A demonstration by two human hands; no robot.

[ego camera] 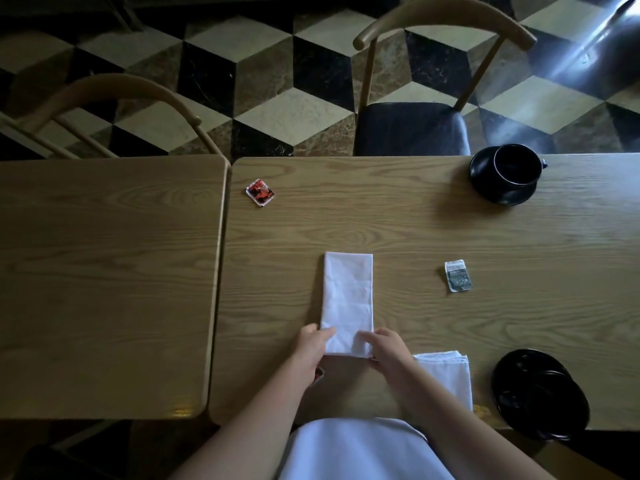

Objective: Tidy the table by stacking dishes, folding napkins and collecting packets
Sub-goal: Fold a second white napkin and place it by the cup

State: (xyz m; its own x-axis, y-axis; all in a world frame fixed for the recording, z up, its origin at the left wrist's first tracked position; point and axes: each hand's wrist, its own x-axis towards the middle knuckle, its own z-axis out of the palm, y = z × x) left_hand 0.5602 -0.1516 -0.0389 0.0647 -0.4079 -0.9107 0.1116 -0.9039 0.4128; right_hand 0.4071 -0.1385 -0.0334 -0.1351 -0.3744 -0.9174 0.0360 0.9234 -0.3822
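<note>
A white napkin [348, 299], folded into a long strip, lies on the wooden table [398, 230] in front of me. My left hand [311, 346] pinches its near left corner, thumb on top. At the near right corner my right hand [386, 351] pinches it the same way. A second folded white napkin [448, 375] lies to the right, partly under my right forearm. A red packet [260, 192] sits at the far left of this table, a grey packet [459, 275] to the right. Something small and red [319, 374] peeks out beside my left wrist.
A black cup [517, 164] stands on a black saucer [498, 194] at the far right edge. Black plates [540, 393] are stacked at the near right edge. A second wooden table [104, 271] adjoins on the left. Two chairs [412, 128] stand beyond.
</note>
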